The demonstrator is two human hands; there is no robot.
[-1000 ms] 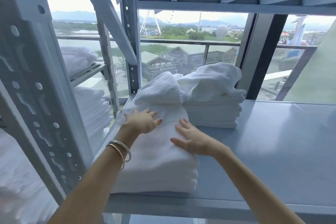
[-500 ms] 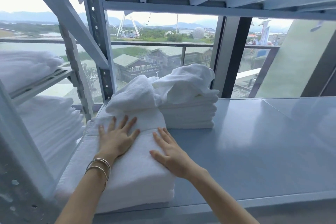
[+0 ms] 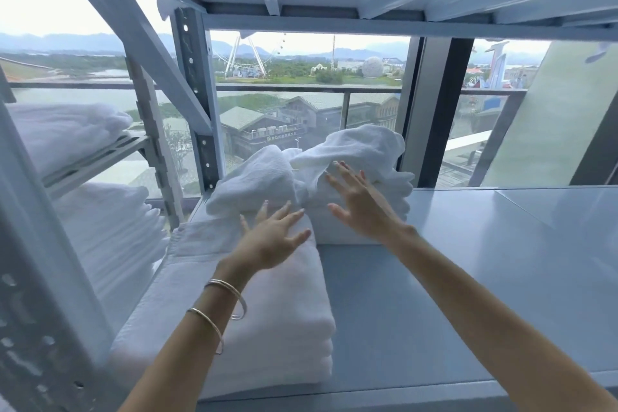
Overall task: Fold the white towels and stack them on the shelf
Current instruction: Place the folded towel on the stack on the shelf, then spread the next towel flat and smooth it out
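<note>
You are looking down at a pale grey metal shelf [image 3: 485,261] in front of a large window. A tall stack of folded white terry towels [image 3: 267,318] lies at the shelf's left end. It is a long block, and its long axis runs straight away from you, from the shelf's front edge towards the window. The layered folds show along its right side.

On the far end of this stack sits a loose, crumpled white towel [image 3: 254,181]. Just beyond the stack's far right corner stands a second, shorter stack of folded white towels [image 3: 399,194], with its long side running across your view. Another rumpled white towel [image 3: 364,147] is heaped on top of it.

Your left hand [image 3: 271,237] is over the far end of the tall stack, palm down, with the fingers spread, straight and gripping nothing. Motion blur hides whether the palm touches the cloth. Two thin metal bangles [image 3: 227,298] circle that wrist.

Your right hand [image 3: 361,207] reaches past the tall stack's far right corner to the front of the shorter stack. Its fingers are also splayed and released, and the fingertips meet the lower edge of the rumpled towel.

Left of the tall stack, beyond a perforated grey upright [image 3: 197,100], more folded white towels [image 3: 107,231] fill a neighbouring rack.
</note>
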